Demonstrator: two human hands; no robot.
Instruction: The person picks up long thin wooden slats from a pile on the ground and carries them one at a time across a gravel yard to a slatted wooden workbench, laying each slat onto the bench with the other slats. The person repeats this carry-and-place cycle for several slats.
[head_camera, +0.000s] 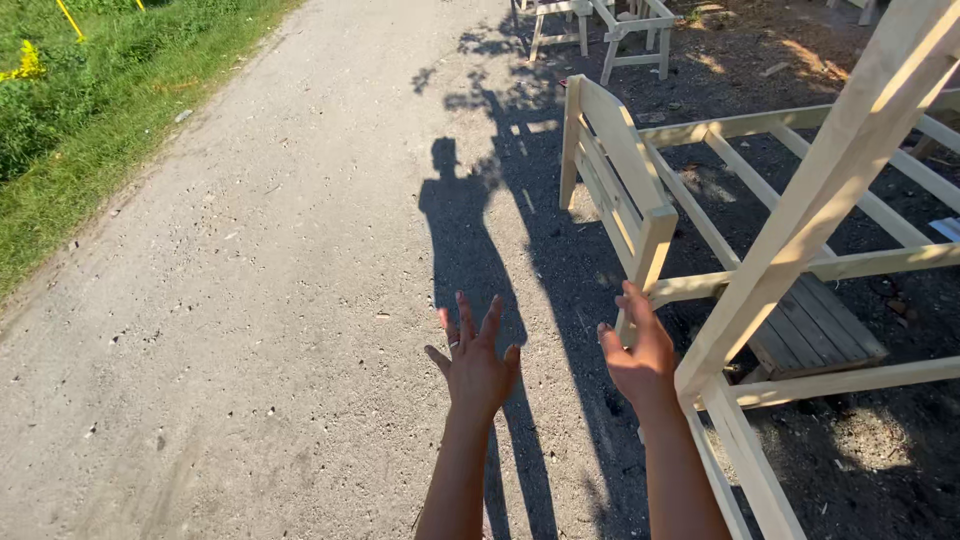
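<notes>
Both hands hang open and empty above the gravel path (250, 300), the left hand (478, 365) spread wide, the right hand (640, 360) just beside the pale wooden frame (800, 230), which nothing grips yet.

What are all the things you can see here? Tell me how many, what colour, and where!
wooden frame: one, pale bare wood, right side, slanted beam nearest the right hand
wooden pallet: one, grey-brown, on the dark soil inside the frame
wooden chairs: at least two, pale wood, far top centre
gravel path: one, light grey, left and middle
grass verge: one, green, top left
yellow stakes: two or so, yellow, in the grass, top left
person's shadow: one, dark, on the path ahead of the hands
left hand: one, fingers spread, holding nothing, over the path
right hand: one, open, empty, close to the frame; contact unclear
</notes>
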